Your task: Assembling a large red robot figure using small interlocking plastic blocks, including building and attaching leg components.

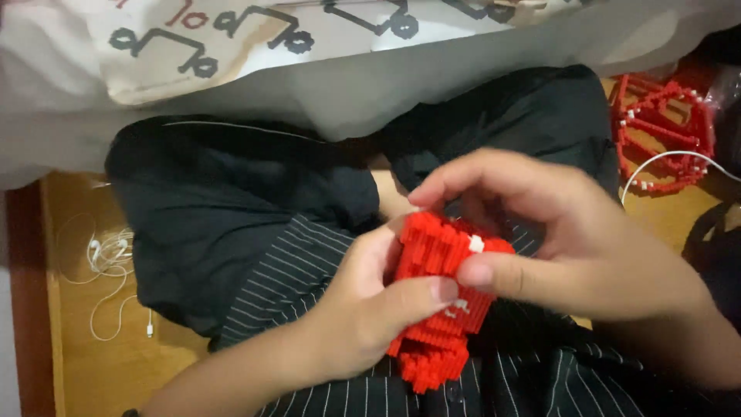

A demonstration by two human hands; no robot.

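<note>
Wooden floor under a dark-trousered lap; above it, the left hand and right hand both pinch a red model of tiny plastic bricks. Too hard a squeeze could likely snap sections apart

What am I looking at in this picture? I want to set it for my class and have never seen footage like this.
The one picture comes from a camera worn on a person's head, looking down at their own lap. There is no machine, only two bare hands. The left hand and right hand together grip a red model of tiny building bricks, with a few white bricks on it. The person sits in dark clothes on a wooden floor. White earphones lie on the left; a second red brick piece lies at upper right.
</note>
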